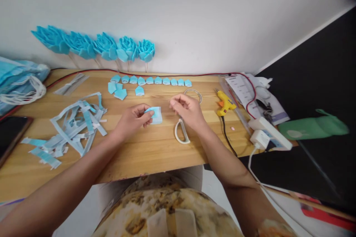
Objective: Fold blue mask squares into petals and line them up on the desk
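Note:
My left hand (137,117) pinches a folded piece of light blue fabric (157,115) between thumb and fingers, just above the wooden table. To its right, my right hand (187,108) is closed, with thumb and fingertips together; whether anything small is between them is hidden. Under that hand a white scissor handle (178,134) shows, while the blades are covered. A thin pale loop (198,94) pokes out behind the knuckles. Beyond my hands stands a row of small folded blue petals (149,80), with a few loose petals (120,93) in front of its left end.
Blue fabric flowers (105,46) on sticks lean against the wall. Cut strips (80,126) lie in a heap at left, near a phone (12,133). At right are a yellow glue gun (226,103), a power strip (274,133), papers and a green bottle (311,126).

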{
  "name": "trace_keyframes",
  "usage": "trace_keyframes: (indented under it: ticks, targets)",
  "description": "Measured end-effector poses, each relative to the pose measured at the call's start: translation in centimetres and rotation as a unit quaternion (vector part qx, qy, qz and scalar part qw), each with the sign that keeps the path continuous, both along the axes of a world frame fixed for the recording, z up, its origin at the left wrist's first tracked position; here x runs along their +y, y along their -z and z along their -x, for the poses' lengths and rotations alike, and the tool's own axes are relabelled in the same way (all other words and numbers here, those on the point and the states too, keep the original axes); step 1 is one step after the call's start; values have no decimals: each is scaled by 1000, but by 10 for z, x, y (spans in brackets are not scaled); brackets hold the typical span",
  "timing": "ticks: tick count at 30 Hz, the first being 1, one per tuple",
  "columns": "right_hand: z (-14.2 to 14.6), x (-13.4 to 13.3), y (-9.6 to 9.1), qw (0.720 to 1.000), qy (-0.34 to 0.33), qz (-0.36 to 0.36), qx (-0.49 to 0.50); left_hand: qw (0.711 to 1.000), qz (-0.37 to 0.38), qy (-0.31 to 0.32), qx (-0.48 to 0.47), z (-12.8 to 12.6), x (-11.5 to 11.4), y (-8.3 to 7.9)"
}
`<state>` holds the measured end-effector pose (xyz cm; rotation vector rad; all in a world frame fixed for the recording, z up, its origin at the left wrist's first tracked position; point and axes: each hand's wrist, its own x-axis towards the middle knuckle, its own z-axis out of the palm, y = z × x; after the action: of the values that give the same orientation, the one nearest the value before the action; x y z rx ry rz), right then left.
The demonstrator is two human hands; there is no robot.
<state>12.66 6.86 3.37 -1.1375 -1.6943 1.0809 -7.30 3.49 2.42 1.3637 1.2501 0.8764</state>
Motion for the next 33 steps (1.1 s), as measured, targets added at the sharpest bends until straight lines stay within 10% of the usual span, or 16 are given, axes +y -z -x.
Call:
trace_keyframes:
  ticks: [6, 23, 33]
  targets:
    - [-33, -7, -23, 992, 88, -86, -22, 1000, 0, -18, -2, 2, 2, 0]
    - [-36, -3, 24, 913, 19, -158, -375, 1000, 3, -8, -1, -3, -2, -6]
    - [-31, 2, 37, 913, 44, -159, -372, 1000, -6, 2, 6, -2, -3, -8]
